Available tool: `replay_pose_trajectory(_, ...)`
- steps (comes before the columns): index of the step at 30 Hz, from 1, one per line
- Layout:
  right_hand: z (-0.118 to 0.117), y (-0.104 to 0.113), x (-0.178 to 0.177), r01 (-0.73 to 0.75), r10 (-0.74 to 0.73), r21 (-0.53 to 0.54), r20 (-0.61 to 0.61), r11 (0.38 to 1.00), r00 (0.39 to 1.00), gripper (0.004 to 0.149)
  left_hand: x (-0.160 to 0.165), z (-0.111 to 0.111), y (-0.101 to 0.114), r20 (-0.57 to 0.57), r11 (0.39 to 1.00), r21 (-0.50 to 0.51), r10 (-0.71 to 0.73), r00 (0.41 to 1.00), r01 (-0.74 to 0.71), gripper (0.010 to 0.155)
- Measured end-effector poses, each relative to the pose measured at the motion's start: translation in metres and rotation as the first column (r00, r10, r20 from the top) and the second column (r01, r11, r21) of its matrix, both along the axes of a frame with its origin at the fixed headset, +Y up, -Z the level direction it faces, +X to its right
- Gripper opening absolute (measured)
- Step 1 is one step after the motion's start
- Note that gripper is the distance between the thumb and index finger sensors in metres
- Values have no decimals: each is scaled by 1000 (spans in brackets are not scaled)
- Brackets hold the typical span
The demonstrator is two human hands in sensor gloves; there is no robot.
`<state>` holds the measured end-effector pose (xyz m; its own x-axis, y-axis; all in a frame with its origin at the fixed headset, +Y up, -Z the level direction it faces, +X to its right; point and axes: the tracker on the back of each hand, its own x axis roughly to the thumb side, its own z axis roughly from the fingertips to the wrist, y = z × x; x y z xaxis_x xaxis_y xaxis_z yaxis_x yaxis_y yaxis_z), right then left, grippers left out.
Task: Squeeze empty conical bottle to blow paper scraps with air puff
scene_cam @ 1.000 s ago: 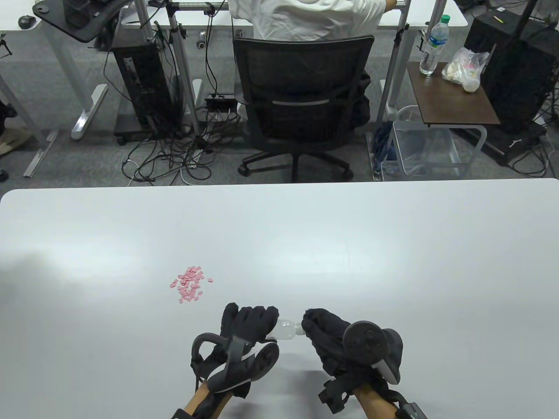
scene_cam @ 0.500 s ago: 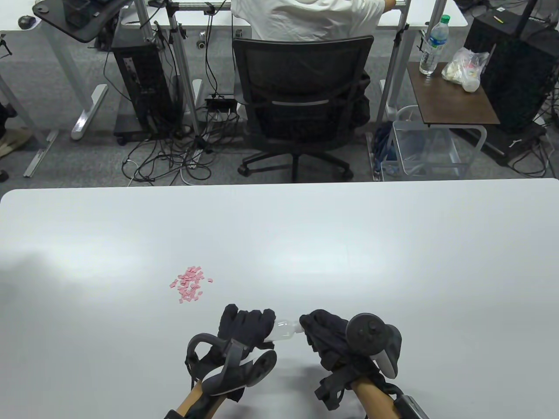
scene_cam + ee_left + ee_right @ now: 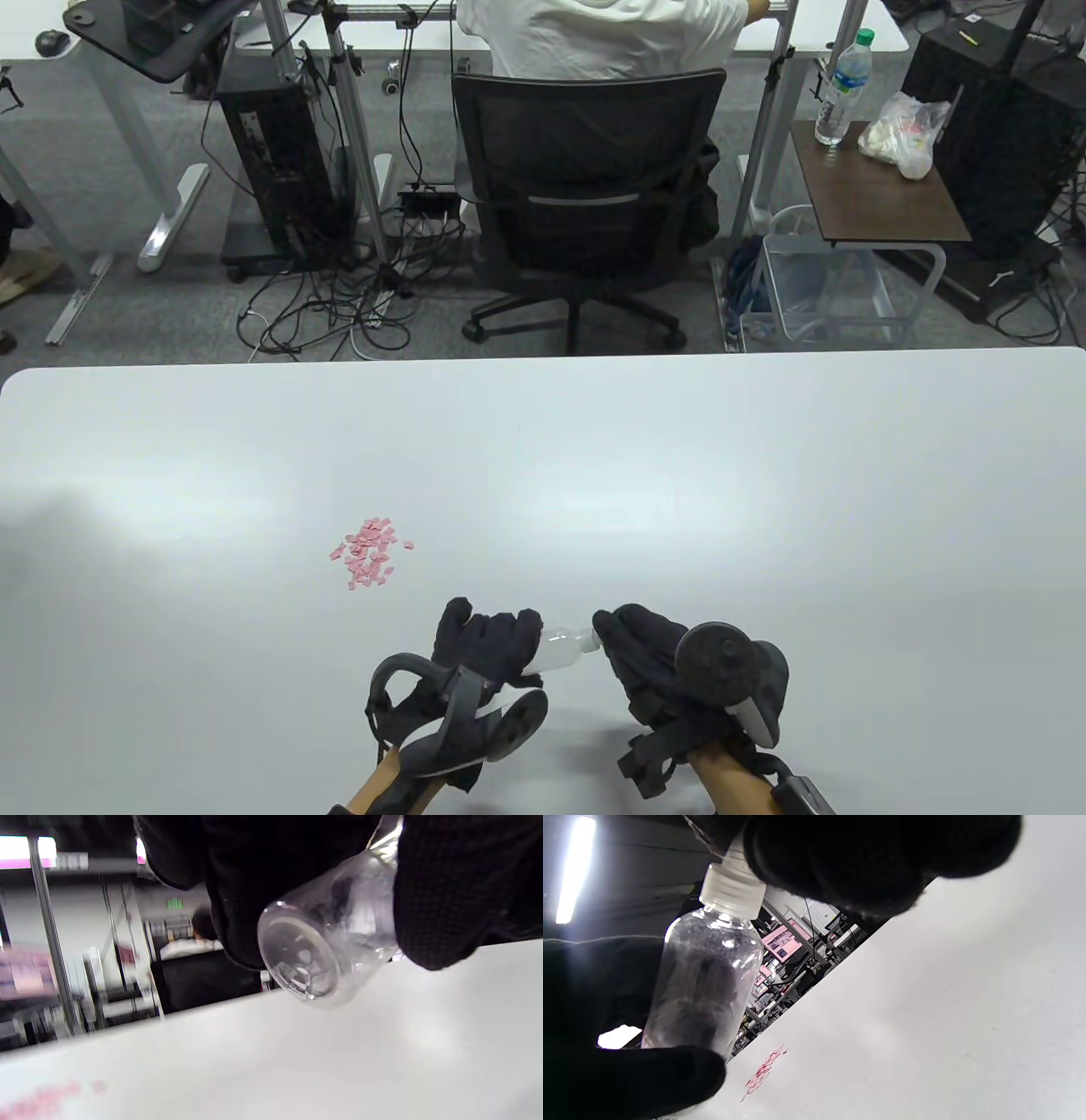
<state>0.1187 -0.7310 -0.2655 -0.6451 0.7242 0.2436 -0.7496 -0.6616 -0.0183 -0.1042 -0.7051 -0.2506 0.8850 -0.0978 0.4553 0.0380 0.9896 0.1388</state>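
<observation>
A small clear empty bottle point(image 3: 560, 649) lies sideways between my two hands, just above the white table point(image 3: 764, 509). My left hand point(image 3: 488, 641) grips its body; its round base shows in the left wrist view point(image 3: 303, 961). My right hand point(image 3: 624, 637) pinches the white cap end point(image 3: 731, 889), and the tip is hidden under the fingers. The bottle body also shows in the right wrist view point(image 3: 700, 984). A pile of pink paper scraps point(image 3: 371, 553) lies on the table, to the far left of my left hand.
The table's far edge point(image 3: 543, 356) runs across the middle of the table view. Beyond it stand a black office chair point(image 3: 585, 195) with a seated person, desks, cables and a small side table with a water bottle point(image 3: 840, 85).
Both hands with the bottle shifted slightly right and toward me. The scraps have not moved.
</observation>
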Motion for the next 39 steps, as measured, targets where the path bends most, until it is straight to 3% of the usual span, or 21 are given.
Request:
replay_pose_trajectory(2,0,0,1,-7,7,18,-7,1000,1000,43,-4,-4,-4,-5,992,-100,75,997,-75,75)
replay_pose_trajectory(3,0,0,1,-2,2,16,-5,1000,1000,43,-7,-6,-8,-17,989,-99,104,994,-105,75)
replay_pose_trajectory(6,0,0,0,-51,50,5,52,999,997,45,-6,-3,-9,-29,999,29,37,999,-36,76)
replay_pose_trajectory(9,0,2,-2,-41,41,-4,21,999,999,43,-2,1,-5,-24,993,111,-37,999,39,75)
replay_pose_trajectory(14,0,0,-2,-15,14,-18,-37,1000,999,43,-12,-9,-10,1,992,-98,79,997,-79,75)
replay_pose_trajectory(20,1,0,-5,-13,13,-14,-5,1000,1000,45,-7,1,-3,1,987,144,-74,997,73,76)
replay_pose_trajectory(26,0,1,1,34,-35,-34,-37,999,999,45,-11,-2,-5,-5,999,50,6,1000,-5,75)
replay_pose_trajectory(39,2,2,1,21,-21,-31,-13,999,1000,47,-10,-3,-5,-23,997,68,-18,1000,19,75)
